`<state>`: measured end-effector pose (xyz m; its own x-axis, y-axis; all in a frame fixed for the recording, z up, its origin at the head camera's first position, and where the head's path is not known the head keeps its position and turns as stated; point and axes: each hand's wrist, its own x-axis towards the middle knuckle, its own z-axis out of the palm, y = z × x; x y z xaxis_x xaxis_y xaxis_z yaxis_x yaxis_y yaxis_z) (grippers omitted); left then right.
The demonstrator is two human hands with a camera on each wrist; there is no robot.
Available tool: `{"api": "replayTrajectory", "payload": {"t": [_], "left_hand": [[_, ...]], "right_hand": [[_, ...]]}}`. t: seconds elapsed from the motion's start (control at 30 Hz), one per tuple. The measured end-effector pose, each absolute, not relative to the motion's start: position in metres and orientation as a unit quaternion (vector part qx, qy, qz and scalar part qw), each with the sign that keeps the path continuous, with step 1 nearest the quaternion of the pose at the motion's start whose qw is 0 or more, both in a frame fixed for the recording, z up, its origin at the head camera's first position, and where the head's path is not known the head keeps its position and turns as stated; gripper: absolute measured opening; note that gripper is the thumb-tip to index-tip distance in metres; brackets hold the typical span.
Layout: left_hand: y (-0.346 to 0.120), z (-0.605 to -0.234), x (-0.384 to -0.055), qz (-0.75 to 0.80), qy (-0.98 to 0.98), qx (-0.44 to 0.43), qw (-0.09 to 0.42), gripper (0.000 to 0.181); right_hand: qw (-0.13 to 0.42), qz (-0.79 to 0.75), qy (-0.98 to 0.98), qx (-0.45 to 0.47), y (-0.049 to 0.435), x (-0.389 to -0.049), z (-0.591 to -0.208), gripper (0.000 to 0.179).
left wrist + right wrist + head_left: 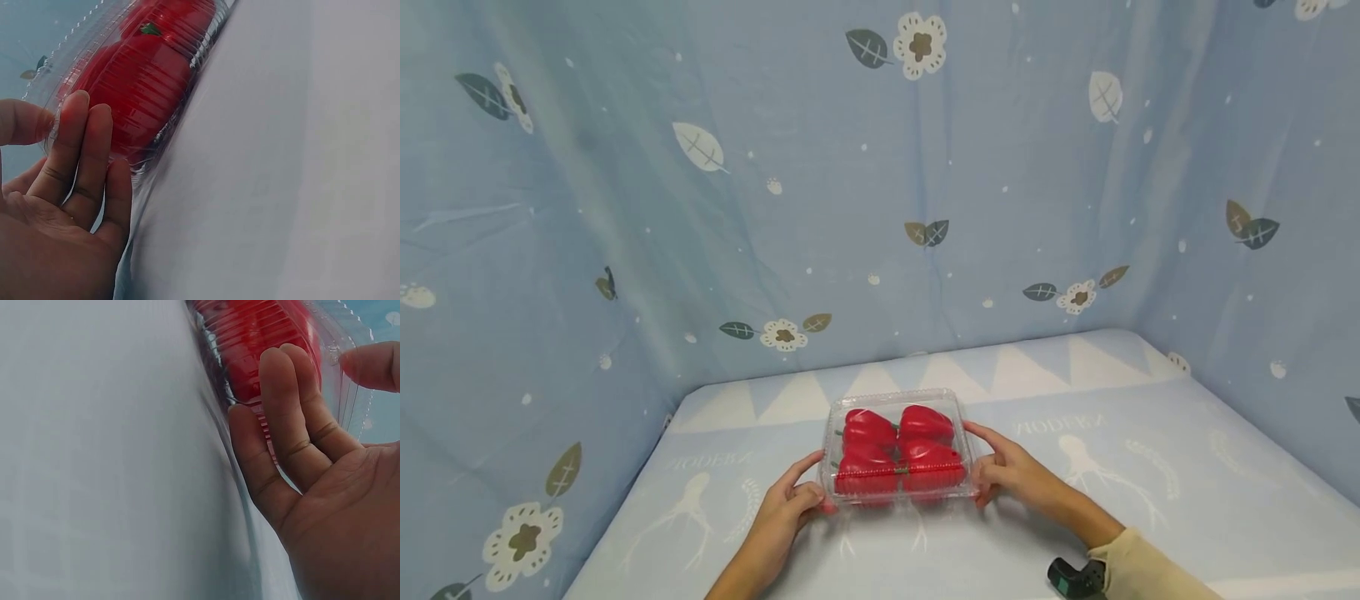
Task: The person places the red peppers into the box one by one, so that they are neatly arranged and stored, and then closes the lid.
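Note:
A clear plastic clamshell container [891, 402] with several red bell peppers [927, 423] in it is between the two hands on the cloth-covered table. My left hand [781, 515] holds its left edge, and in the left wrist view the thumb and fingers pinch the clear rim beside a pepper [140, 87] with a green stem. At the opposite edge, my right hand [1013, 477] has its thumb and fingers on the rim, pinching it in the right wrist view. The lid looks closed over the peppers. Whether the container's base touches the cloth is hard to tell.
A pale blue and white patterned cloth [700, 467] covers the table. Behind and to both sides hang blue curtains [865, 275] with flowers and leaves. A black curved object [1075, 578] lies beside the right sleeve [1142, 571] at the front.

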<state>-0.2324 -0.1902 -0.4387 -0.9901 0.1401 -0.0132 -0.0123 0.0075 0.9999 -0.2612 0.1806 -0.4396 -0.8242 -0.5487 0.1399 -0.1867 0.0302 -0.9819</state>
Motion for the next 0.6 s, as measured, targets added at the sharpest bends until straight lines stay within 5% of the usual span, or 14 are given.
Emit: {"api": "replayTrajectory", "payload": {"t": [0.6], "left_hand": [[-0.1877,-0.4361,-0.2323,0.696,0.715,0.024,0.056,0.065]], "right_hand": [[0.141,-0.653,0.697,-0.261,0.1783,-0.2592,-0.4395,0.074]]}}
